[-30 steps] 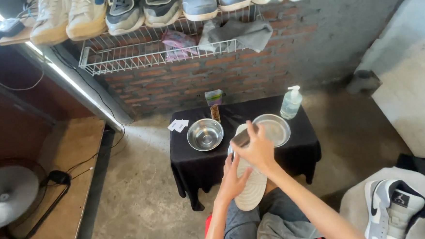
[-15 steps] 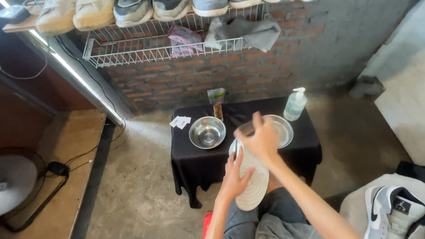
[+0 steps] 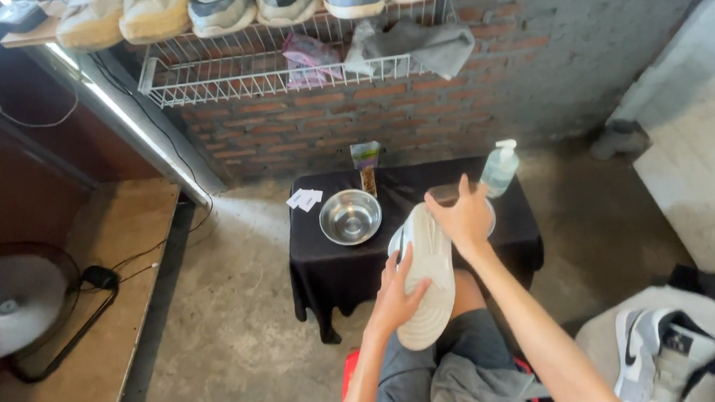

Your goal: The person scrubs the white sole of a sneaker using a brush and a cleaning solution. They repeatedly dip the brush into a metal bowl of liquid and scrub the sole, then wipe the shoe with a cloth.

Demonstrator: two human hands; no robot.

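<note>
Sneaker (image 3: 425,279) (pale sole up) is gripped by left hand (image 3: 395,293) and right hand (image 3: 464,218); steady it firmly.

Soft daylight from the right, dim left, wide-angle bending at edges

A small upright pouch (image 3: 365,165), green and purple on top, stands at the desk's (image 3: 328,264) back edge. A clear pump bottle (image 3: 500,169) stands to its right. White paper slips (image 3: 304,199) lie at the back left corner.

second bowl (image 3: 488,210) behind right hand (image 3: 464,218)
</note>
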